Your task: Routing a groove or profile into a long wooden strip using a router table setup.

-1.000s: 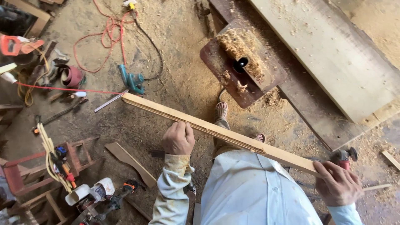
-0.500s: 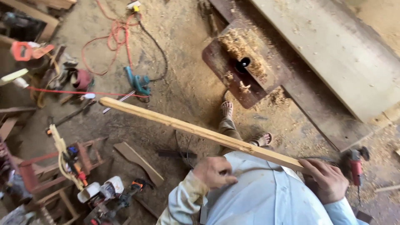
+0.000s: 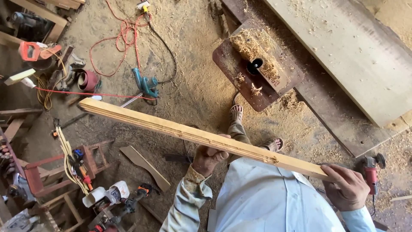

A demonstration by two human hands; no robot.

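Observation:
A long pale wooden strip (image 3: 171,126) runs from upper left to lower right across the head view, held above the sawdust floor. My left hand (image 3: 208,157) grips it from below near its middle, fingers curled over the edge. My right hand (image 3: 349,187) holds its near end at the lower right. My two sandalled feet (image 3: 236,115) show beneath the strip, next to my light shirt.
A rusty metal table with a router bit and shavings (image 3: 257,68) stands ahead. A wide plank (image 3: 347,51) lies at right. A teal power tool (image 3: 146,83), red cords (image 3: 124,32), a red angle grinder (image 3: 371,172), wooden stools (image 3: 64,172) and drills (image 3: 128,199) lie around.
The strip has swung lower and further left. My left hand slid back along it toward my body, then re-gripped from underneath near the middle; my right hand took the near end.

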